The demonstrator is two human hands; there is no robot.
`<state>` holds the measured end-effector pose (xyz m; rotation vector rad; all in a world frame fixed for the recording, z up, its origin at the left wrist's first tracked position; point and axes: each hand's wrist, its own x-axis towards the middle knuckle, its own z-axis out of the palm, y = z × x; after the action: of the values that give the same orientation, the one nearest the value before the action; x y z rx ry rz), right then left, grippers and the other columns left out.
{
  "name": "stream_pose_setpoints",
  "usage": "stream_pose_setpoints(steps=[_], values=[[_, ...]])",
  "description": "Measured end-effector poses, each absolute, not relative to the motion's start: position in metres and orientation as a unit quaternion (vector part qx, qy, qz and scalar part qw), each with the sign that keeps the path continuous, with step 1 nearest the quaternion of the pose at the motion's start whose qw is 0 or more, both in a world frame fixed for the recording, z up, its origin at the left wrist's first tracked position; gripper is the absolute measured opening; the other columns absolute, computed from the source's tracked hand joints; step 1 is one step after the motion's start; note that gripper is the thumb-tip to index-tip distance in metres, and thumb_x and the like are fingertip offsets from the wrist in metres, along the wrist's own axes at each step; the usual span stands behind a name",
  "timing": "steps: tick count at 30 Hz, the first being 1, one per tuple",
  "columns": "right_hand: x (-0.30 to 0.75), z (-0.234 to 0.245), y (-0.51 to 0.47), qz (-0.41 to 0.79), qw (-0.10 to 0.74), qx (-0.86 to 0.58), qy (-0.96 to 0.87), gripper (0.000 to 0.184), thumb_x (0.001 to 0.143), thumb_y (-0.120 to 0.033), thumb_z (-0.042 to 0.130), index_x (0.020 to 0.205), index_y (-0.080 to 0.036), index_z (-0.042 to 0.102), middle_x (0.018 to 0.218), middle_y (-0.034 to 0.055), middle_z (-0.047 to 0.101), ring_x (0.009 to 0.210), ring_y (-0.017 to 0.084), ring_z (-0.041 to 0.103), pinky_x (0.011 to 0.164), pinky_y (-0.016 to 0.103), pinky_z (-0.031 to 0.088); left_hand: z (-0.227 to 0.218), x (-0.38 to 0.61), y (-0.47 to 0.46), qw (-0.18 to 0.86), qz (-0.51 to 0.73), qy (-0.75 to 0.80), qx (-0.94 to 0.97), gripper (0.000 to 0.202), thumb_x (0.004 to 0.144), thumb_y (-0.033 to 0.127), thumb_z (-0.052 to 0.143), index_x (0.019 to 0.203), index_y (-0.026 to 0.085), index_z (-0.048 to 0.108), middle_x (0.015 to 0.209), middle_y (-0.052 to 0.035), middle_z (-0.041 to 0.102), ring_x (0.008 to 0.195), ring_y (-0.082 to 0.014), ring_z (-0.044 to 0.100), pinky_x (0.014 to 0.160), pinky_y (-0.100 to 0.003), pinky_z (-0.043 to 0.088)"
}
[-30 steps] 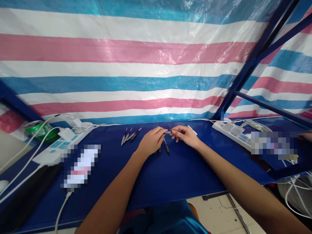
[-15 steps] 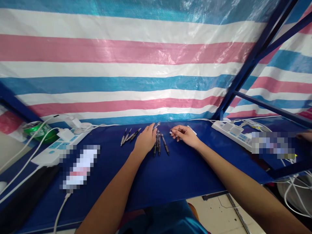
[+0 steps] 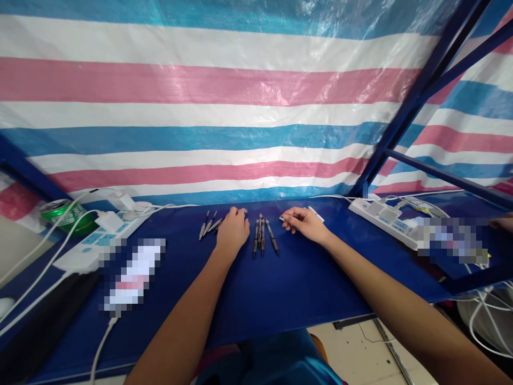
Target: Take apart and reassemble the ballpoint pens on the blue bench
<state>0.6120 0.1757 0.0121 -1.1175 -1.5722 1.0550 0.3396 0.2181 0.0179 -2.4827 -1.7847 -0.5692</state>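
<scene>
Blue tabletop (image 3: 304, 289): left hand (image 3: 232, 232) curled, right hand (image 3: 304, 224) pinching white piece (image 3: 281, 218)

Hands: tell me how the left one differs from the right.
The left hand lies left of the upright pens, fingers curled, beside the fanned pens. The right hand lies right of the upright pens, fingers extended, its fingertips at a small white-tipped piece. Both are bare and palm-down over the blue table.

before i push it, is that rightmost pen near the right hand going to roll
The rightmost pen looks slim and round-barrelled, so it would probably roll if pushed sideways. It is likely light and stiff, and the smooth blue tabletop may let it slide easily.
</scene>
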Motion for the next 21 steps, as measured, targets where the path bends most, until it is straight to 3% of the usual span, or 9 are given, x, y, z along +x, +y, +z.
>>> stream_pose_setpoints(steps=[6,10,21], values=[[0.612,0.013,0.174,0.424,0.454,-0.452,-0.640,0.042,0.092,-0.061,0.073,0.103,-0.020,0.074,0.086,0.0060,0.078,0.064,0.014,0.067,0.058,0.028,0.057,0.018,0.343,0.217,0.039,-0.224,-0.526,-0.819,0.028,0.104,0.028,0.053,0.126,0.020,0.069,0.126,-0.0142,0.063,0.119,-0.0306,0.060,0.096,-0.041,0.053],[0.611,0.014,0.173,0.420,0.452,-0.458,-0.639,0.043,0.091,-0.062,0.073,0.101,-0.020,0.075,0.086,0.0061,0.078,0.063,0.014,0.067,0.057,0.028,0.057,0.022,0.351,0.213,0.001,-0.236,-0.490,-0.839,0.026,0.105,0.031,0.052,0.118,0.021,0.072,0.116,-0.0113,0.070,0.117,-0.0280,0.063,0.101,-0.040,0.052],[0.611,0.014,0.173,0.408,0.450,-0.461,-0.647,0.042,0.091,-0.061,0.073,0.102,-0.020,0.075,0.086,0.0056,0.078,0.063,0.014,0.067,0.058,0.029,0.057,0.028,0.355,0.204,-0.041,-0.179,-0.487,-0.854,0.025,0.099,0.031,0.059,0.120,0.028,0.073,0.110,-0.0068,0.077,0.105,-0.0280,0.071,0.085,-0.036,0.054]])
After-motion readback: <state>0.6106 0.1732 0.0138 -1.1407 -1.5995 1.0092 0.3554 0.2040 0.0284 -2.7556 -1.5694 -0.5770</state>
